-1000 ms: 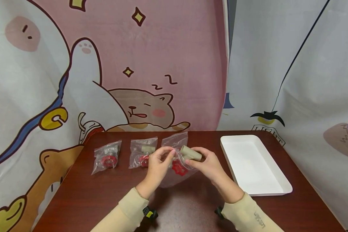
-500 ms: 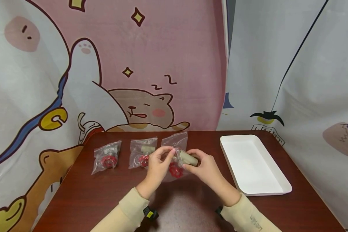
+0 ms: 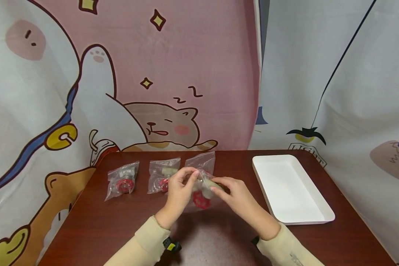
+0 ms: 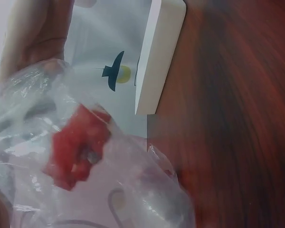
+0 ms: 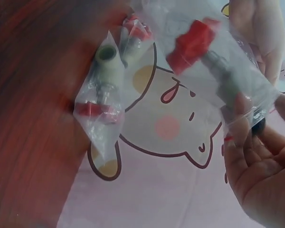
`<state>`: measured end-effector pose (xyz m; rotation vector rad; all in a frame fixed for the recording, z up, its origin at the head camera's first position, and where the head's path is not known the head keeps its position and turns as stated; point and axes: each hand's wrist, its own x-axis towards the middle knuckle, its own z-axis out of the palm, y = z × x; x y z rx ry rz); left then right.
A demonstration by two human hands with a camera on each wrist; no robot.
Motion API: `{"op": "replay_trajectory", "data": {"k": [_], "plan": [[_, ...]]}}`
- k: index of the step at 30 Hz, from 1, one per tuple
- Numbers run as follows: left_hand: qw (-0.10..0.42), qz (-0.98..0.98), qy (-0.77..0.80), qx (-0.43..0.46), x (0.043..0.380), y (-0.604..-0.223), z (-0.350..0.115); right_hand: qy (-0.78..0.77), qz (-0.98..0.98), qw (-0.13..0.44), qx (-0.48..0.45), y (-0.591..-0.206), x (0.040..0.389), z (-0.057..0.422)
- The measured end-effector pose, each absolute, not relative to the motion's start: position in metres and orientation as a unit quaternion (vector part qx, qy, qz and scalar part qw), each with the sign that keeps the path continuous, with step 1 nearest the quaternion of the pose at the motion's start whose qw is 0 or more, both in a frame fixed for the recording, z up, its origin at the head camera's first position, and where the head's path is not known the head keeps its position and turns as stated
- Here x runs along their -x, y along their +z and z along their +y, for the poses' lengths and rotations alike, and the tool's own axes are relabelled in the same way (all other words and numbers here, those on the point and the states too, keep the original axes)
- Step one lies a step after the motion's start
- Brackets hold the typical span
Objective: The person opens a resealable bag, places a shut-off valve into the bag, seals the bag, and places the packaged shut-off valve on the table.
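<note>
A valve with a red handwheel [image 3: 201,200] and a pale tubular body sits inside a clear plastic bag [image 5: 249,61], raised over the table between both hands. My left hand [image 3: 179,190] pinches the bag near its mouth. My right hand [image 3: 239,192] grips the valve body at the right side, with thumb and fingers around its end. In the right wrist view, the dark open pipe end [image 5: 259,126] shows beside the right fingers. The left wrist view has the red handwheel [image 4: 80,147] hanging behind wrinkled film, which blurs the body.
Bagged valves with red handwheels lie at the left [image 3: 123,181] and middle [image 3: 163,175] of the brown table [image 3: 96,225]. Another clear bag [image 3: 201,160] lies at the back, partly hidden by the hands. A shallow white tray [image 3: 292,188] stands on the right.
The valve body has moved down and left, further into the bag, and the right hand has moved with it. The red handwheel now hangs lower. The left hand has hardly moved.
</note>
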<state>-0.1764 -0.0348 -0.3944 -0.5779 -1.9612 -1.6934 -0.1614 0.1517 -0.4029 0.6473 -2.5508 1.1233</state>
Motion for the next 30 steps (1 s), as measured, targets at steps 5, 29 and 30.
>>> {"op": "replay_trajectory", "data": {"k": [5,29,30], "plan": [[0.223,-0.706,-0.643,0.195,0.178,-0.396,-0.038,0.388,-0.868,0.174,-0.255,-0.405,0.161,0.155],[0.117,-0.712,-0.671,0.171,0.175,-0.399,-0.047,0.428,-0.859,0.163,-0.232,-0.411,0.165,0.164],[0.116,-0.714,-0.669,0.171,0.175,-0.400,-0.047,0.426,-0.860,0.162,-0.230,-0.413,0.165,0.164]]}}
